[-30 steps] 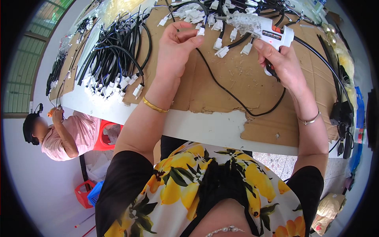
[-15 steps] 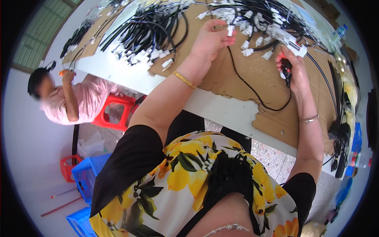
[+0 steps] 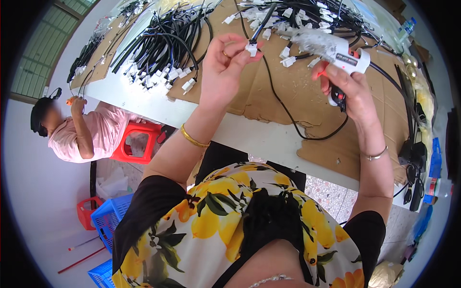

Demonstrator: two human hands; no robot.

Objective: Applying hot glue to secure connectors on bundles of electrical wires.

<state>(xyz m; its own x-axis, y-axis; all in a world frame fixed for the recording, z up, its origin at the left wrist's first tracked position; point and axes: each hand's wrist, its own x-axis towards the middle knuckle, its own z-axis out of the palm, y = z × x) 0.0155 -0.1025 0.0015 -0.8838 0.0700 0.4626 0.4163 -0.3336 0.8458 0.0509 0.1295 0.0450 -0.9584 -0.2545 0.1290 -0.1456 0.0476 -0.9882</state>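
Note:
My left hand point(image 3: 223, 72) is closed, thumb and fingers pinching a white plug connector point(image 3: 251, 48) on the end of a black cable point(image 3: 263, 24). In my right hand point(image 3: 353, 91) is a white and black glue gun point(image 3: 346, 58) with a red trigger. Its front end, wrapped in something clear and crumpled, points left toward the connector but stays apart from it. A thick black stick or cable leaves the gun's back. From the handle, a thin black cord point(image 3: 292, 115) loops over the cardboard sheet point(image 3: 319, 115).
Beyond my hands lie a left pile of black cables point(image 3: 165, 38) and a right pile with white connectors point(image 3: 321, 12). Black adapters point(image 3: 413, 156) sit at the right edge. Left of the white table point(image 3: 269, 137), a person in pink point(image 3: 79, 132) sits by a red stool point(image 3: 139, 141), near blue crates point(image 3: 110, 216).
My left hand has come left and nearer, holding the connector. My right hand has shifted slightly left, and the glue gun now shows more of its side.

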